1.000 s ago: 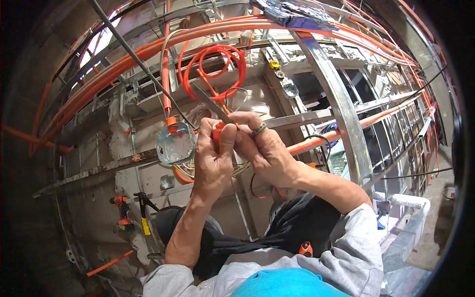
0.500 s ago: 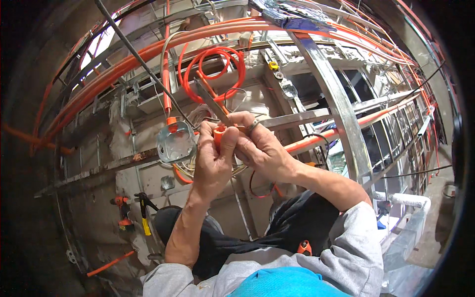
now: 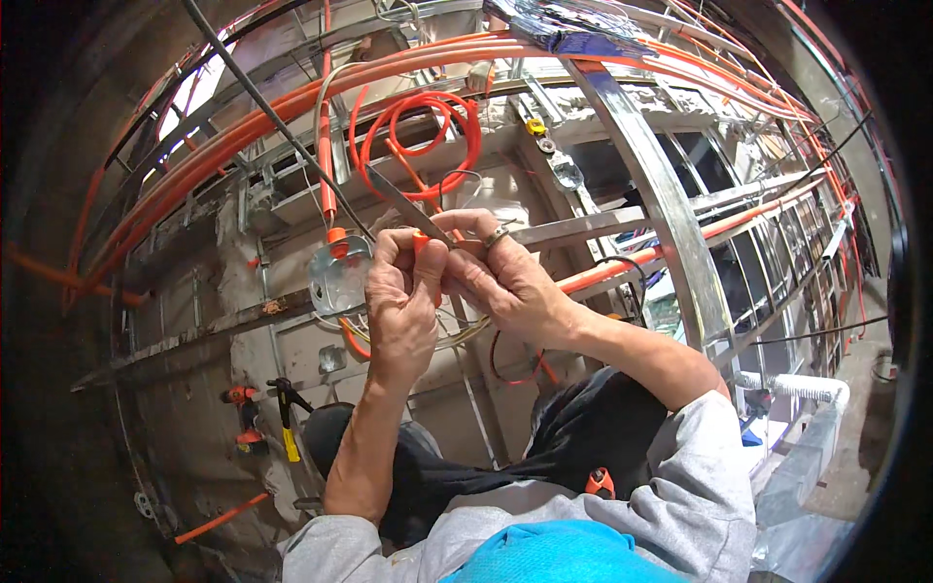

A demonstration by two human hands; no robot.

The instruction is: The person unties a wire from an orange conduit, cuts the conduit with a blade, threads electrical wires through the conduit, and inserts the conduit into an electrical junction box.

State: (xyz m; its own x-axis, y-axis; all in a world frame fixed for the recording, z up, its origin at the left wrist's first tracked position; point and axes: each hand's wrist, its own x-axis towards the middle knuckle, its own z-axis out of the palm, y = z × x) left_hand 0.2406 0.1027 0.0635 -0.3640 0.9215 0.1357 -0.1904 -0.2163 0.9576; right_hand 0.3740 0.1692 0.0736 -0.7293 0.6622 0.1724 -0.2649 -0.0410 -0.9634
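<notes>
In front of my chest, my left hand [image 3: 400,296] is closed around a short orange tube piece [image 3: 421,240]; its top shows above the thumb, and the fingers hide much of the rest. Close beside it, my right hand [image 3: 515,290] grips a knife [image 3: 406,207] by its handle, which the fingers mostly cover. The long grey blade slants up and left, its lower part right next to the tube piece. Whether the edge touches the orange plastic, I cannot tell. Left of my hands hangs a metal junction box [image 3: 340,277] with an orange connector [image 3: 337,243] on top.
Orange conduit [image 3: 389,66] runs across the top, above a coil of orange tubing [image 3: 471,146]. A metal stud [image 3: 656,194] slants down at the right. At lower left are a red drill [image 3: 245,418] and a yellow-handled hammer [image 3: 288,423]. A tape measure [image 3: 536,127] sits on the framing.
My left hand has shifted slightly left, and the tube piece has turned so that its open end no longer shows. The knife blade has swung a little to the left.
</notes>
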